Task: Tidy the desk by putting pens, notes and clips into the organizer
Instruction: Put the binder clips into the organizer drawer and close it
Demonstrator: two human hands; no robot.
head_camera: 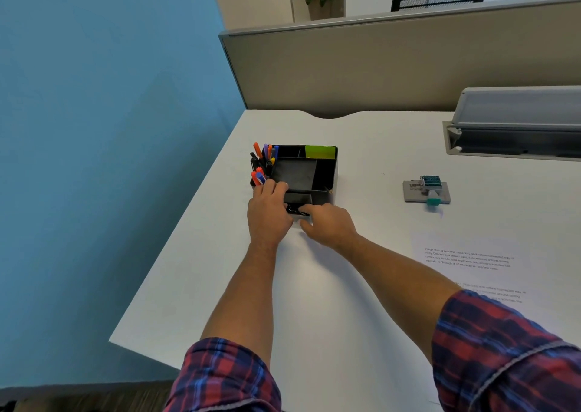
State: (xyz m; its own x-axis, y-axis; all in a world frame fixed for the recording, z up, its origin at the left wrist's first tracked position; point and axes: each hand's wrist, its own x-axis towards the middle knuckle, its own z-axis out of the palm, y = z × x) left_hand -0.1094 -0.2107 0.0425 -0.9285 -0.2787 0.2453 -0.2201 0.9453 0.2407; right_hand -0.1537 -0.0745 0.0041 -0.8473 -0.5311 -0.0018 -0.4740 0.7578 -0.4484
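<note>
The small drawer (pixel 298 205) at the front of the black organizer (pixel 327 172) is half hidden by both hands, and only a dark tangle of clips (pixel 295 207) is glimpsed inside it; their number cannot be counted. The left hand (pixel 268 213) is laid over the organizer's front left corner, fingers curled down onto its rim, though a firm grip cannot be confirmed. The right hand (pixel 328 224) is set at the drawer's front, fingers bent against it; whether anything is pinched cannot be told. The organizer is placed near the desk's (pixel 361 317) left edge. Roughly 9 pens (pixel 265 157) are stood in its left compartments, 1 green note pad (pixel 320 152) in a rear compartment. Toward the right edge, 1 stamp-like gadget (pixel 427 190) and 2 printed sheets (pixel 468 262), their text unreadable, are seen.
</note>
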